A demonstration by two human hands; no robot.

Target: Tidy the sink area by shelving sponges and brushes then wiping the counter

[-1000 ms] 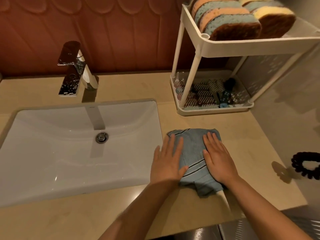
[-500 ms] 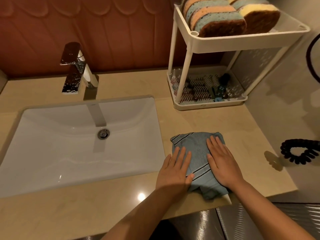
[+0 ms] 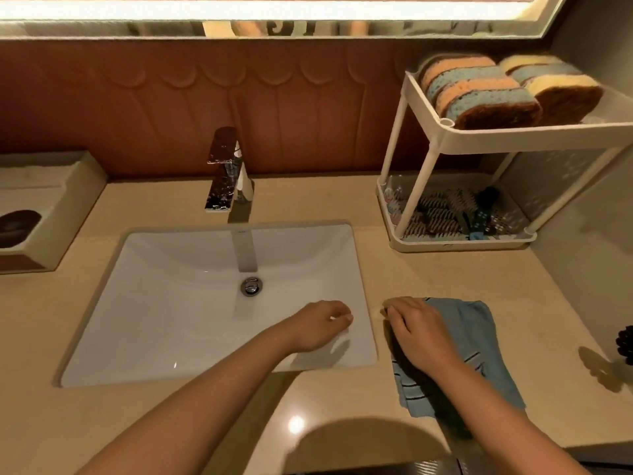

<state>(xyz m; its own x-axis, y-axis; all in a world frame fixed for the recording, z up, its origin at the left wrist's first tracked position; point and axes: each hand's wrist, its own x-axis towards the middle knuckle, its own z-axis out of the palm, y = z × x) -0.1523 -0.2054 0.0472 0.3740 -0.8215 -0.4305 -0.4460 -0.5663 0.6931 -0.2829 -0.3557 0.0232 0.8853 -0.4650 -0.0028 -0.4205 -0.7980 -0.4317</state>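
Cloth: blue with stripes, lying on the table just right of the sink, near the front edge
Right hand: lies on the left part of the cloth, fingers bent down and gripping its left edge
Left hand: over the front right part of the sink, fingers curled in, nothing seen in it
Shelf: back right corner of the table, two levels
Sponges: on the top level, side by side
Brushes: on the bottom level, lying together
Tap: behind the sink
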